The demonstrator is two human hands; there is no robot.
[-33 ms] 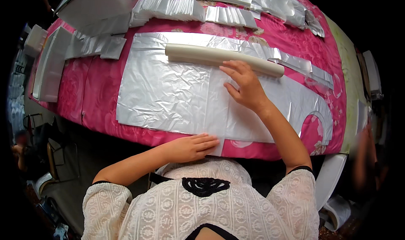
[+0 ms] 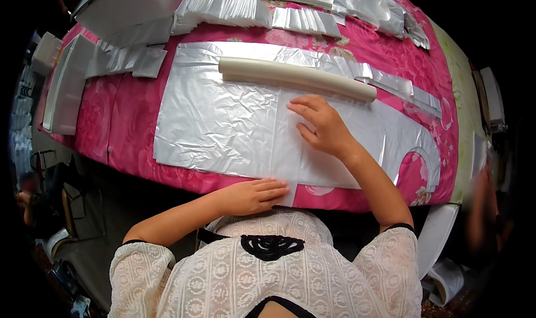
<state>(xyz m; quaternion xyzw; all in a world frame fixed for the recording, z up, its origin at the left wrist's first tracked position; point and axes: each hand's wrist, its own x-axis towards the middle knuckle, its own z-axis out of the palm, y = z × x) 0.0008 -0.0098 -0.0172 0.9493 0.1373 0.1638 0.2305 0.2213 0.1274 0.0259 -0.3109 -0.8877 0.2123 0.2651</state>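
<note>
A stack of thin silvery-white plastic bags [image 2: 218,122] lies flat in front of me, with curved handle cut-outs at its right end. Across it runs a narrow translucent strip [image 2: 286,145] that hangs past the table's near edge. My left hand [image 2: 255,196] rests on the near end of this strip, fingers stretched out and together. Over the strip's upper part is my right hand [image 2: 321,125], fingers loosely bent and apart, holding nothing. Just beyond it, a cream-coloured tube [image 2: 296,78] lies across the far side of the bags, apart from the fingers.
A pink flowered cloth [image 2: 134,122] covers the table. Folded bags [image 2: 220,12] stand in a row at the back, beside a large white box [image 2: 134,8]. A white bin [image 2: 70,86] sits at the left. People's arms [image 2: 483,212] blur at the far right.
My right hand has drawn slightly toward me and left, away from the tube. The left hand and the bags look the same.
</note>
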